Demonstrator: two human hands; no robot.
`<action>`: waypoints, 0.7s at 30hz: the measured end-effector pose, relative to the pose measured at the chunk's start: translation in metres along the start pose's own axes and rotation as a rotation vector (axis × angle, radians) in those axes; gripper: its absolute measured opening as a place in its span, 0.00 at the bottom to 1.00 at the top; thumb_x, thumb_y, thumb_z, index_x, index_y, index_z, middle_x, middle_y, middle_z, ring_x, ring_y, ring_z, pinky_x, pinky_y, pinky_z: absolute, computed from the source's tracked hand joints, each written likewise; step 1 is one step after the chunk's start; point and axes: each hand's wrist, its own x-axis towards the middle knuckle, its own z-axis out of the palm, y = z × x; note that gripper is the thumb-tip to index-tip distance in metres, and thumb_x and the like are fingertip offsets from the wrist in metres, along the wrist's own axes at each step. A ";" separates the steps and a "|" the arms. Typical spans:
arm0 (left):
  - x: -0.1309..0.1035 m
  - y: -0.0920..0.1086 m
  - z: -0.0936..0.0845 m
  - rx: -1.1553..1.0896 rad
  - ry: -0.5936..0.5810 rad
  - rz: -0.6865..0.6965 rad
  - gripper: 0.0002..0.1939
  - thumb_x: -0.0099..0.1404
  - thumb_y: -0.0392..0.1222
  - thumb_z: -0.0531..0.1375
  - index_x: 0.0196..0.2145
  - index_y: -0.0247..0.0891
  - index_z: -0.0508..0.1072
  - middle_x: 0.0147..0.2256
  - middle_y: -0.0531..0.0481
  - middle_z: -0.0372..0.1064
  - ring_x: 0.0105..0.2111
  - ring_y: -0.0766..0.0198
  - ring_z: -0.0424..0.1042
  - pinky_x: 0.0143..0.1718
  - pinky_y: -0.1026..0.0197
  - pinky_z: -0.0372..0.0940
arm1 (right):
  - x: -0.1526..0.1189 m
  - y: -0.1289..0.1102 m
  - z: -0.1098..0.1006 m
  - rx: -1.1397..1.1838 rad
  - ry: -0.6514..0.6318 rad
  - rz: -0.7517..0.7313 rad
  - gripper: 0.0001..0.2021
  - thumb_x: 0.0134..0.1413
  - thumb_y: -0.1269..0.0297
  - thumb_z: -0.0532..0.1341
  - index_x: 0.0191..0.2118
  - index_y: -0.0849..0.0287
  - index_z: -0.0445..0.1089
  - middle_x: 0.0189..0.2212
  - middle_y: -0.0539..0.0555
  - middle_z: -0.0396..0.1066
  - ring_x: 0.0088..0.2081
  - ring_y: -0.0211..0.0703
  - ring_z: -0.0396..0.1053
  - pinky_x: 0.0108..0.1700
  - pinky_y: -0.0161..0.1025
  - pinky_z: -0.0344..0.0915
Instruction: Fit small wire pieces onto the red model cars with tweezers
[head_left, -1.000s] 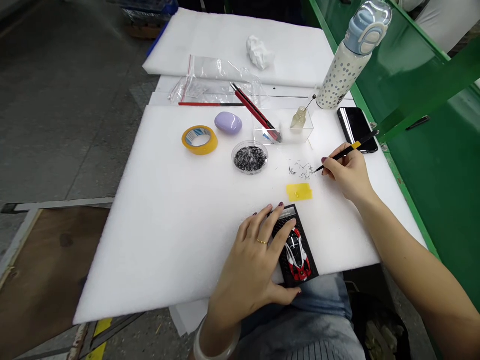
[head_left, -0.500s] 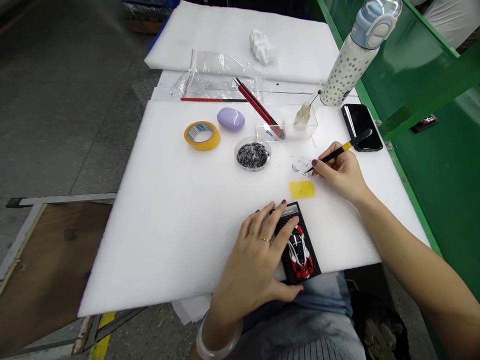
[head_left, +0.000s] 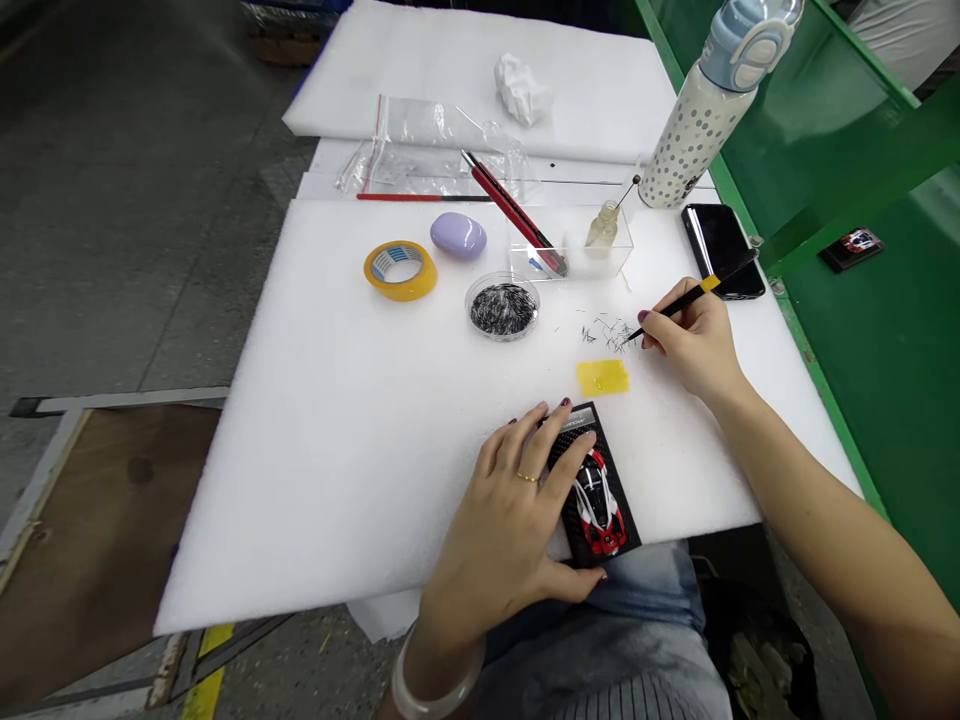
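My left hand [head_left: 517, 500] lies over a red, white and black model car [head_left: 598, 505] on its black base [head_left: 626, 530], near the foam's front edge. Its fingers rest along the base's left side and top, with the thumb at the lower edge, steadying it. In my right hand [head_left: 694, 335] is a pair of black tweezers [head_left: 679, 302] with a yellow band, held like a pen. The tips touch down among small loose black slivers [head_left: 609, 332] on the white foam. Just below the slivers lies a yellow tape piece [head_left: 602, 378]. A round clear dish [head_left: 502, 308] holds many more slivers.
Behind the dish are a yellow tape roll [head_left: 400, 270], a purple oval case [head_left: 458, 236], a red cutter [head_left: 517, 215] and a clear box [head_left: 626, 262] with a small glass bottle [head_left: 603, 226]. A phone [head_left: 712, 235] and tall dotted bottle [head_left: 690, 140] stand right.
My right hand has shifted slightly right with the tweezers, and the loose slivers look more spread out. My left hand and the model car stay in place.
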 end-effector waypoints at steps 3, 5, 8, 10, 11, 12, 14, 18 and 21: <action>0.000 -0.001 0.001 0.001 0.007 0.004 0.62 0.41 0.74 0.71 0.65 0.33 0.60 0.67 0.27 0.58 0.65 0.34 0.58 0.60 0.38 0.56 | 0.000 0.000 0.000 -0.008 -0.006 -0.008 0.12 0.47 0.66 0.68 0.26 0.51 0.61 0.17 0.49 0.68 0.22 0.44 0.69 0.26 0.43 0.65; 0.001 -0.001 0.001 0.001 0.013 0.006 0.63 0.41 0.74 0.71 0.65 0.34 0.60 0.67 0.27 0.59 0.65 0.34 0.59 0.60 0.38 0.56 | 0.000 -0.002 0.002 -0.031 -0.014 -0.014 0.11 0.47 0.66 0.67 0.26 0.51 0.61 0.17 0.49 0.69 0.22 0.44 0.69 0.25 0.43 0.65; 0.001 -0.001 0.000 -0.001 0.009 0.006 0.63 0.40 0.72 0.72 0.65 0.33 0.60 0.67 0.27 0.59 0.64 0.33 0.59 0.59 0.37 0.57 | -0.001 -0.004 0.004 -0.068 -0.009 -0.001 0.11 0.48 0.69 0.65 0.26 0.52 0.61 0.17 0.49 0.69 0.22 0.43 0.68 0.26 0.43 0.64; 0.002 0.000 0.000 -0.007 0.004 0.003 0.63 0.39 0.71 0.73 0.64 0.33 0.61 0.67 0.27 0.59 0.64 0.33 0.59 0.59 0.37 0.57 | -0.002 -0.005 0.004 -0.074 -0.006 0.013 0.11 0.48 0.71 0.65 0.26 0.52 0.62 0.17 0.50 0.70 0.22 0.43 0.68 0.27 0.43 0.64; 0.002 0.000 0.000 -0.011 0.003 0.002 0.63 0.39 0.71 0.73 0.64 0.33 0.61 0.66 0.27 0.59 0.64 0.32 0.59 0.59 0.36 0.57 | -0.002 -0.005 0.004 -0.069 -0.006 0.016 0.11 0.48 0.72 0.65 0.26 0.52 0.62 0.17 0.50 0.70 0.22 0.43 0.68 0.27 0.43 0.64; 0.002 0.000 0.000 -0.015 0.005 0.003 0.63 0.39 0.71 0.73 0.64 0.33 0.61 0.66 0.26 0.59 0.64 0.32 0.59 0.59 0.36 0.57 | -0.002 -0.005 0.004 -0.057 -0.007 0.016 0.11 0.48 0.72 0.65 0.26 0.52 0.62 0.17 0.49 0.70 0.22 0.42 0.68 0.27 0.43 0.64; 0.002 0.000 0.000 -0.018 0.007 0.002 0.63 0.39 0.71 0.73 0.64 0.32 0.61 0.66 0.26 0.59 0.64 0.32 0.59 0.59 0.36 0.57 | -0.002 -0.003 0.003 -0.011 -0.010 0.013 0.11 0.48 0.71 0.65 0.26 0.52 0.61 0.17 0.49 0.69 0.21 0.42 0.67 0.27 0.43 0.64; 0.001 -0.001 0.000 -0.021 0.006 0.006 0.62 0.41 0.71 0.72 0.65 0.32 0.61 0.67 0.26 0.58 0.65 0.32 0.58 0.60 0.36 0.57 | 0.000 0.001 -0.001 0.096 -0.041 0.018 0.11 0.49 0.66 0.67 0.27 0.52 0.62 0.18 0.49 0.69 0.21 0.42 0.67 0.26 0.42 0.65; 0.001 -0.001 0.000 -0.023 0.001 0.003 0.62 0.42 0.71 0.72 0.65 0.33 0.60 0.67 0.27 0.58 0.65 0.32 0.58 0.60 0.36 0.57 | -0.004 0.000 -0.005 0.182 -0.082 -0.001 0.12 0.49 0.60 0.70 0.28 0.52 0.64 0.20 0.49 0.70 0.21 0.40 0.65 0.25 0.41 0.64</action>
